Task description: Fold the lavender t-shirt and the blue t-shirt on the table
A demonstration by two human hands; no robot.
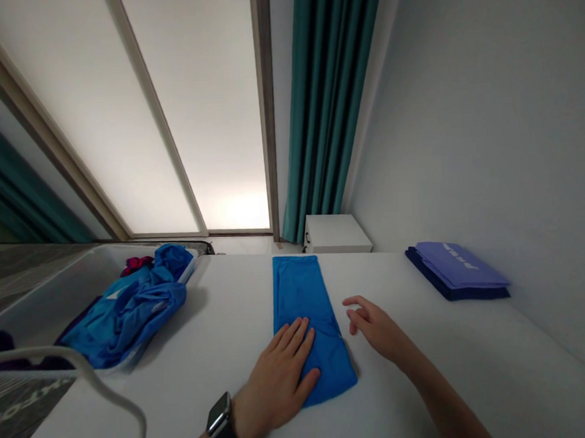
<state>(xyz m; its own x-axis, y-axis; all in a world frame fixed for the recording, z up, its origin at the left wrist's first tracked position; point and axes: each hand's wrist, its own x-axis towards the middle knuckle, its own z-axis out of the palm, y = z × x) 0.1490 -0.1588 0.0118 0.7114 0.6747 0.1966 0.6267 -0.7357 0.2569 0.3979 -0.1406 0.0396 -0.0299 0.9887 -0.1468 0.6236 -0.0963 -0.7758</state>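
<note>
A blue garment (pixel 300 288), folded into a long narrow strip, lies flat on the white table (pixel 228 303). My left hand (pixel 286 373), with a dark watch on its wrist, presses palm down on the near part of the cloth, fingers stretched out. To the right of the strip, my right hand (pixel 375 326) hovers near its edge without holding anything; its index finger points left and the other fingers are loosely bent. What kind of garment the cloth is, I cannot tell.
On the left, a white plastic bin (pixel 51 282) holds crumpled blue clothes (pixel 129 317) and a red piece. Folded purple and navy clothes (pixel 456 267) are stacked at the right by the wall. A grey-white curved bar (pixel 104 392) crosses the lower left. Beyond the table stands a white cabinet (pixel 336 232).
</note>
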